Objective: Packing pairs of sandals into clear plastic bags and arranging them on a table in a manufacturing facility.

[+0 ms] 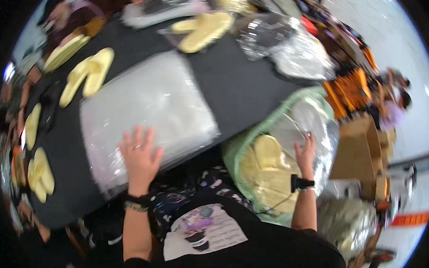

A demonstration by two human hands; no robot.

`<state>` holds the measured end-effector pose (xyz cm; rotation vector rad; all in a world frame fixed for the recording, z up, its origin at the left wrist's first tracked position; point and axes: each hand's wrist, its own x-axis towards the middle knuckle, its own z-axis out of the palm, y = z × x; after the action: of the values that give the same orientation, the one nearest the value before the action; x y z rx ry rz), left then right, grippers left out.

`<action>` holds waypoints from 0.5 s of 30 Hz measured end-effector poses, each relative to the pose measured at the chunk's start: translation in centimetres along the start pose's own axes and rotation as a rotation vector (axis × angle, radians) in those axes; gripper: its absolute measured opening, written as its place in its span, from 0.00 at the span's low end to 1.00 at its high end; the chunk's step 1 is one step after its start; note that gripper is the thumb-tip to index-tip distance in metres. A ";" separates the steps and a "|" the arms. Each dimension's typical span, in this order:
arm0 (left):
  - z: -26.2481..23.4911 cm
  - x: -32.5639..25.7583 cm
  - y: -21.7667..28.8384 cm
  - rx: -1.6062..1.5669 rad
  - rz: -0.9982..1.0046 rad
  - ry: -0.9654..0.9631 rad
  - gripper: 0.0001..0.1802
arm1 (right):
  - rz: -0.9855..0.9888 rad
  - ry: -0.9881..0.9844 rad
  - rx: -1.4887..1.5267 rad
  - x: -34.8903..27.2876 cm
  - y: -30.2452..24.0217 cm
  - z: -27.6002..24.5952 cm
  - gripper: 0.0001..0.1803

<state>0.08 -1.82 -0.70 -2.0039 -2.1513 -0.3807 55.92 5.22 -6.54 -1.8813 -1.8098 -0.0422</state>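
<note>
1. On the dark table [251, 101], a flat pile of clear plastic bags [170, 97] lies close to the person.
2. The left hand [141, 156] is over the near part of that pile, fingers spread and not gripping (I cannot tell if it presses down).
3. Beside the table, a big green sack [230, 157] stands wide open, with yellow slippers [268, 153] and clear wrap inside.
4. The right hand [306, 156] is over the sack, fingers apart; I cannot tell if it touches anything.
5. Pale yellow sandals [99, 69] sit past the pile, and shiny wrapped packs [302, 58] lie at the far right end.
6. Around the room are orange crates [349, 94], an open cardboard box [354, 154], a pale floor [406, 30] and other people [393, 114].
</note>
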 end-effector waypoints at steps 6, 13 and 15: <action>1.0 0.0 1.2 0.021 0.031 -0.031 0.33 | 0.543 0.112 -0.115 -4.3 5.5 -2.5 0.58; 0.4 -0.5 1.7 0.049 0.011 -0.056 0.33 | 0.821 0.013 -0.095 -4.9 10.4 -5.1 0.74; 1.0 -0.4 1.7 0.042 0.029 -0.053 0.33 | 0.737 -0.024 0.062 -5.8 14.0 -5.8 0.75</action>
<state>1.88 -1.75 -1.63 -2.0424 -2.1399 -0.2788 70.39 -1.92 -8.49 -2.3835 -1.0188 0.2924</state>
